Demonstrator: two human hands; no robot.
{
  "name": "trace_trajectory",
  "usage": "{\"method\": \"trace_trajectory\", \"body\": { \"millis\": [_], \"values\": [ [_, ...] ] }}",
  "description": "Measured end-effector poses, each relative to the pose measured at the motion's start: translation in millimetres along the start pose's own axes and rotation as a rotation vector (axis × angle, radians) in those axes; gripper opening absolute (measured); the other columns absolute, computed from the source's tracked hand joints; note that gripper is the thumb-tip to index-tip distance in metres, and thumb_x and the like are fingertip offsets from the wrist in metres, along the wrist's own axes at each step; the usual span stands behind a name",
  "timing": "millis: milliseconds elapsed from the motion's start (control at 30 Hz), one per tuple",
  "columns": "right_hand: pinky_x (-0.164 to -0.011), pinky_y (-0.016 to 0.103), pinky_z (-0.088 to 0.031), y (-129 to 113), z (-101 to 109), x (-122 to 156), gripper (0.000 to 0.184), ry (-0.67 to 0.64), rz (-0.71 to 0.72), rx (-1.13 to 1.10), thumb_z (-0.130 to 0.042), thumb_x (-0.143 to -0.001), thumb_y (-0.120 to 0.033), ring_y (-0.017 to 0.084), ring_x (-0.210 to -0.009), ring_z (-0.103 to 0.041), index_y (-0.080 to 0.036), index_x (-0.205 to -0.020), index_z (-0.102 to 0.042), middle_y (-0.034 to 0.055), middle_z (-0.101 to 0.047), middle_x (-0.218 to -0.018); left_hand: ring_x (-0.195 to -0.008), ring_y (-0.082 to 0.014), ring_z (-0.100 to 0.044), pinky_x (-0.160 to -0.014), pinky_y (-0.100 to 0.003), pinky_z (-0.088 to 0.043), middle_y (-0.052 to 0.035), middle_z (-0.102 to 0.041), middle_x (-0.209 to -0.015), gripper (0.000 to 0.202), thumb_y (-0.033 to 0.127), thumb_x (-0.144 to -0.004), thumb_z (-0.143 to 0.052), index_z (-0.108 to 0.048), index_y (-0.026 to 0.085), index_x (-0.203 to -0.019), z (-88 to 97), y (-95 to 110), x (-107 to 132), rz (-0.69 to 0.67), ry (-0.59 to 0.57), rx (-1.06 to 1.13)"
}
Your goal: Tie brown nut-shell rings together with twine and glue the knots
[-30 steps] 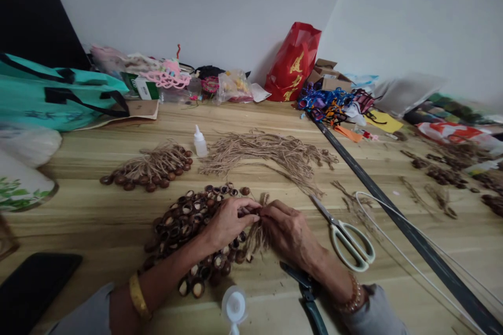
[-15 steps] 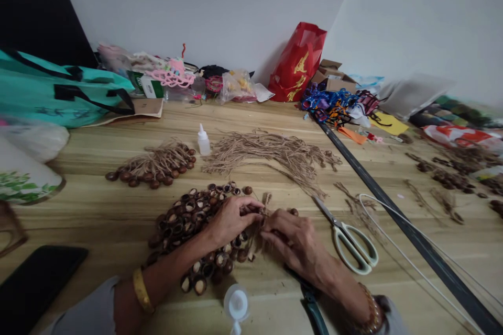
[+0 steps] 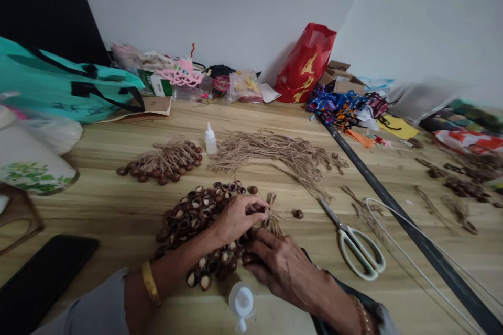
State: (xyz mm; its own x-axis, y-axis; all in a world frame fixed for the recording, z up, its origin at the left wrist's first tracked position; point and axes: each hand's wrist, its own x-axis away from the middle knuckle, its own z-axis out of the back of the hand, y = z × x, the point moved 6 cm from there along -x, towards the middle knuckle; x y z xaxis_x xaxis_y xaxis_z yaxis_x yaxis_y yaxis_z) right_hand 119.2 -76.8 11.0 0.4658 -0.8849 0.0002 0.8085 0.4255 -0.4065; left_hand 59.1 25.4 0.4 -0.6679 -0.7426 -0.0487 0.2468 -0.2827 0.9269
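Observation:
My left hand [image 3: 239, 219] is closed, thumb and forefinger pinched at the edge of a short bunch of twine cords [image 3: 272, 215]. Its wrist lies over a heap of brown halved nut shells [image 3: 192, 212]. Lower and to the right, my right hand [image 3: 285, 264] curls its fingers at the heap's right edge. A dark round nut shell shows at its fingertips, partly hidden by the fingers. A single nut [image 3: 298, 214] sits apart on the table. White-handled scissors [image 3: 356, 246] lie to the right of the hands. Under my right forearm is a dark-handled tool [image 3: 346, 290], mostly covered.
Long twine strands [image 3: 271, 152] spread behind the heap, beside a small dropper bottle [image 3: 210, 140] and nuts tied with twine [image 3: 163, 162]. A white-capped bottle [image 3: 241, 301] stands in front. A white cable [image 3: 416, 241] loops at right; a black phone [image 3: 47, 277] lies left.
My right hand has moved from the twine beside my left fingertips down and left to the shell heap. My left hand keeps its pinch. The view has shifted slightly.

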Motion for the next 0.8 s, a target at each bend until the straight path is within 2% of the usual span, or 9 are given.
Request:
{"method": "trace_trajectory", "body": {
  "millis": [233, 500, 600, 700, 800],
  "values": [
    [-0.066, 0.028, -0.044, 5, 0, 1, 0.01, 0.036, -0.015, -0.037, -0.055, -0.087, -0.019, 0.019, -0.083, -0.061, -0.02, -0.097, -0.057, 0.0037, -0.061, -0.098, -0.091, -0.0203, -0.067, -0.08, -0.027, -0.049, -0.0074, -0.074, -0.097, 0.023, 0.016, -0.073, -0.063, -0.073, 0.013, -0.094, 0.1, -1, 0, 0.004, 0.0, 0.025],
    [-0.074, 0.026, -0.045, 9, 7, 1, 0.013, 0.114, 0.05, -0.268, -0.058, -0.086, -0.019, 0.017, -0.086, -0.061, -0.02, -0.098, -0.056, 0.0034, -0.064, -0.096, -0.09, -0.0213, -0.067, -0.081, -0.028, -0.05, -0.0085, -0.075, -0.096, 0.023, 0.016, -0.073, -0.063, -0.073, 0.012, -0.093, -0.1, -2, 0, 0.012, 0.005, 0.03],
    [-0.068, 0.024, -0.043, 12, 8, 2, 0.013, 0.141, 0.027, -0.365, -0.06, -0.083, -0.017, 0.015, -0.077, -0.059, -0.02, -0.095, -0.056, 0.0022, -0.064, -0.089, -0.089, -0.0213, -0.067, -0.079, -0.028, -0.05, -0.0082, -0.075, -0.096, 0.024, 0.016, -0.073, -0.063, -0.073, 0.013, -0.094, -0.7, -3, 0, 0.004, -0.001, 0.034],
    [-0.055, 0.02, -0.038, 21, 2, 2, 0.008, 0.15, -0.044, -0.511, -0.058, -0.083, -0.015, 0.01, -0.06, -0.051, -0.018, -0.089, -0.056, -0.001, -0.059, -0.075, -0.09, -0.0218, -0.067, -0.08, -0.029, -0.051, -0.0082, -0.075, -0.095, 0.023, 0.016, -0.072, -0.064, -0.073, 0.013, -0.093, -0.7, -5, 0, 0.001, 0.006, 0.03],
    [-0.049, 0.019, -0.034, 30, -4, 0, 0.005, 0.153, -0.104, -0.633, -0.054, -0.085, -0.013, 0.009, -0.054, -0.045, -0.018, -0.086, -0.054, -0.003, -0.054, -0.068, -0.089, -0.0222, -0.067, -0.081, -0.03, -0.051, -0.0095, -0.075, -0.094, 0.024, 0.016, -0.073, -0.064, -0.073, 0.012, -0.094, -1.1, -6, 0, -0.002, 0.01, 0.04]
  ]
}}
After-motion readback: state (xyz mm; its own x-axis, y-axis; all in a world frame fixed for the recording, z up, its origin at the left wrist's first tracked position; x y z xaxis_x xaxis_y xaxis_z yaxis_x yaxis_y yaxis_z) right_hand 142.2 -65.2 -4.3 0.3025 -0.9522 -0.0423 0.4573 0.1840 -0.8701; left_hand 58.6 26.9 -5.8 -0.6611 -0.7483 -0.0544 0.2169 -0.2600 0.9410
